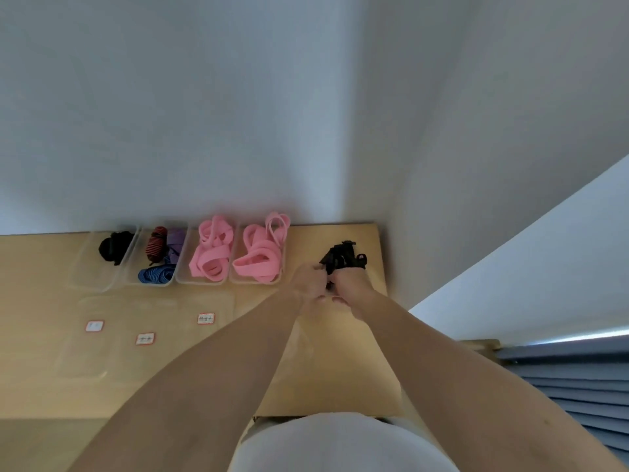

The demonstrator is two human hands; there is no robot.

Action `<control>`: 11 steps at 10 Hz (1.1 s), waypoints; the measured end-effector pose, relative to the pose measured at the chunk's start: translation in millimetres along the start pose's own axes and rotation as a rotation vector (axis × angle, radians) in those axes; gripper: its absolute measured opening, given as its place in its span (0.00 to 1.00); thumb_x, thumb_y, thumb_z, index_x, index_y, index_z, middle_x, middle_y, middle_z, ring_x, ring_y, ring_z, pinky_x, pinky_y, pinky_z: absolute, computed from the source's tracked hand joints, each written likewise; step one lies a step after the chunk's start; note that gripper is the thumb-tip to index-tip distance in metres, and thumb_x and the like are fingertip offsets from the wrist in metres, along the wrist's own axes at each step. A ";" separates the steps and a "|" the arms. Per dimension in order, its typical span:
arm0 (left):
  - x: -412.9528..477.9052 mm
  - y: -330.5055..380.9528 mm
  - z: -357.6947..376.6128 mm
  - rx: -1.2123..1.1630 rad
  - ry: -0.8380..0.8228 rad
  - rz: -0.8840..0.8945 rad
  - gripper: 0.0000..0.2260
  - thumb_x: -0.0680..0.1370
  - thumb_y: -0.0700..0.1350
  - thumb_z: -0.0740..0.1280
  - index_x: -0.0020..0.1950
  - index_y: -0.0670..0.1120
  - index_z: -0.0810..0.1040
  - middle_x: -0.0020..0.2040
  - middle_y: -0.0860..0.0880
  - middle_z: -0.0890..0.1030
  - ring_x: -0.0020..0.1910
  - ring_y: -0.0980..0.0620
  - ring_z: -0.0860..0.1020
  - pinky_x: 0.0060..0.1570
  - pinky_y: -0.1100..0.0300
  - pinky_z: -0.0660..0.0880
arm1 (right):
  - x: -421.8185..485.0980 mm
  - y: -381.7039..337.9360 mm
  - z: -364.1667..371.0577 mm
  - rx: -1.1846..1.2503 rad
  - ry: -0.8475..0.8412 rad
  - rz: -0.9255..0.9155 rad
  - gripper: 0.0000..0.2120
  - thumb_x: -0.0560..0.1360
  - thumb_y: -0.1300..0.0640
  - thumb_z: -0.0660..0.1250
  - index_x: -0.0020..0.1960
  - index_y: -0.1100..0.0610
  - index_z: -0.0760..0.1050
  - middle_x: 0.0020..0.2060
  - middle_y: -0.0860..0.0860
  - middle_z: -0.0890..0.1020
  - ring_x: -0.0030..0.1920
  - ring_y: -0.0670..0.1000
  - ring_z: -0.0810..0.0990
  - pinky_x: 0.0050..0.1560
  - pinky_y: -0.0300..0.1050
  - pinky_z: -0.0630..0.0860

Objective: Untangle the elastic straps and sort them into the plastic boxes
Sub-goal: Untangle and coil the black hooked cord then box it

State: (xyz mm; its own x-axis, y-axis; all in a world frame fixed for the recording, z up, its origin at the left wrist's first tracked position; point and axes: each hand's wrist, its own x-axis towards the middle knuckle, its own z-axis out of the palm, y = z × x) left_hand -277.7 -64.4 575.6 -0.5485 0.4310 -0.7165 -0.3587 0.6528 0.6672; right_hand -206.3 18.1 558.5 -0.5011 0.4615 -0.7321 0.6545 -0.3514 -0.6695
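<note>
A tangled black elastic strap [343,256] is held above the wooden table's far right part. My left hand [309,280] and my right hand [350,283] both pinch it, close together. Several clear plastic boxes stand in a row against the wall. The leftmost box [89,274] holds black straps [115,247]. The second box [133,274] holds red-striped, purple and blue straps [157,274]. Two more boxes [182,280] [281,264] hold pink straps [211,253] [259,257].
Clear box lids lie flat on the wooden table [51,396] in front of the boxes, each with a red-edged label [94,326] [145,338] [206,318]. White walls close off the back and the right. A blue slatted blind [578,379] hangs at the lower right.
</note>
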 end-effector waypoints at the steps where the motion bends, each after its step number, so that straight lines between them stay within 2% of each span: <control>1: 1.5 -1.6 -0.2 -0.044 0.013 0.006 0.07 0.85 0.38 0.58 0.54 0.45 0.75 0.49 0.43 0.77 0.48 0.44 0.76 0.50 0.49 0.79 | 1.6 -1.2 -5.2 0.118 -0.038 -0.018 0.12 0.79 0.65 0.66 0.61 0.57 0.77 0.53 0.62 0.83 0.44 0.54 0.79 0.38 0.43 0.74; 2: 2.3 -2.4 -0.5 -0.136 0.038 0.020 0.11 0.85 0.39 0.59 0.48 0.42 0.79 0.38 0.45 0.76 0.36 0.49 0.76 0.37 0.58 0.77 | 4.5 -7.5 -7.8 0.171 -0.086 -0.042 0.16 0.77 0.71 0.66 0.63 0.62 0.76 0.49 0.64 0.83 0.38 0.55 0.80 0.41 0.47 0.78; 3: -1.8 0.3 1.5 -0.148 0.047 -0.020 0.10 0.84 0.37 0.60 0.47 0.41 0.78 0.41 0.43 0.78 0.35 0.48 0.77 0.37 0.58 0.78 | 7.3 -7.7 -7.3 0.227 -0.113 0.003 0.14 0.73 0.76 0.65 0.57 0.68 0.77 0.44 0.66 0.81 0.34 0.57 0.80 0.51 0.55 0.81; 4: -3.5 -5.3 2.5 -0.110 0.060 -0.067 0.12 0.82 0.32 0.57 0.54 0.32 0.80 0.47 0.36 0.81 0.42 0.42 0.78 0.37 0.54 0.71 | 7.7 1.1 -5.1 0.299 -0.130 0.085 0.07 0.76 0.72 0.67 0.53 0.71 0.79 0.46 0.62 0.85 0.42 0.57 0.85 0.56 0.56 0.82; 5: -12.0 -14.4 2.2 -0.091 0.041 -0.092 0.15 0.78 0.30 0.55 0.58 0.29 0.79 0.45 0.33 0.83 0.35 0.44 0.81 0.33 0.56 0.67 | 7.7 12.7 -0.9 0.330 -0.137 0.142 0.07 0.78 0.65 0.69 0.54 0.67 0.80 0.47 0.60 0.87 0.46 0.56 0.87 0.49 0.52 0.85; 6: -9.7 -24.9 1.9 -0.040 0.082 -0.077 0.15 0.78 0.31 0.56 0.57 0.28 0.79 0.45 0.33 0.81 0.39 0.43 0.77 0.32 0.55 0.65 | 8.2 19.3 3.1 0.258 -0.106 0.130 0.08 0.78 0.61 0.69 0.54 0.65 0.81 0.50 0.62 0.86 0.40 0.54 0.84 0.32 0.42 0.78; 7: -9.9 -28.0 2.3 0.088 0.115 -0.039 0.12 0.78 0.34 0.62 0.53 0.32 0.84 0.43 0.39 0.82 0.42 0.46 0.75 0.39 0.55 0.69 | 7.7 20.6 5.9 0.216 -0.086 0.140 0.07 0.78 0.60 0.68 0.53 0.62 0.81 0.46 0.59 0.85 0.37 0.53 0.79 0.26 0.40 0.72; 8: -9.7 -28.7 3.2 0.162 0.106 0.005 0.10 0.78 0.36 0.64 0.48 0.35 0.85 0.42 0.40 0.83 0.40 0.47 0.76 0.42 0.55 0.70 | 6.3 21.6 4.2 0.188 -0.080 0.159 0.07 0.79 0.58 0.67 0.49 0.59 0.82 0.36 0.54 0.82 0.32 0.51 0.76 0.25 0.39 0.71; 9: -11.9 -29.4 4.3 0.180 0.120 0.052 0.11 0.78 0.39 0.65 0.45 0.34 0.84 0.36 0.45 0.77 0.37 0.48 0.72 0.40 0.57 0.67 | 5.5 21.1 2.0 0.164 -0.052 0.126 0.08 0.78 0.57 0.67 0.50 0.59 0.82 0.35 0.53 0.79 0.31 0.50 0.73 0.24 0.39 0.67; 10: -16.4 -27.9 4.4 0.151 0.145 0.124 0.07 0.77 0.39 0.70 0.43 0.36 0.84 0.37 0.45 0.78 0.38 0.50 0.73 0.42 0.55 0.71 | 0.4 13.4 0.6 0.151 -0.047 0.049 0.07 0.77 0.57 0.69 0.50 0.59 0.82 0.40 0.54 0.80 0.37 0.51 0.75 0.26 0.40 0.68; 11: -25.2 -22.4 1.0 -0.093 0.193 0.154 0.02 0.77 0.37 0.70 0.49 0.41 0.80 0.45 0.43 0.81 0.41 0.48 0.79 0.44 0.52 0.78 | -14.9 -0.9 -5.8 0.101 -0.119 -0.048 0.08 0.81 0.54 0.68 0.55 0.56 0.81 0.48 0.52 0.84 0.45 0.50 0.81 0.35 0.41 0.73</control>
State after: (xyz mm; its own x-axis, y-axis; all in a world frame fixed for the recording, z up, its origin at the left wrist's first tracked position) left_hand -255.1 -89.2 578.5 -0.7328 0.3882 -0.5588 -0.3228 0.5246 0.7878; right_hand -196.2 16.3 570.7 -0.5979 0.3824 -0.7045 0.5707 -0.4141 -0.7091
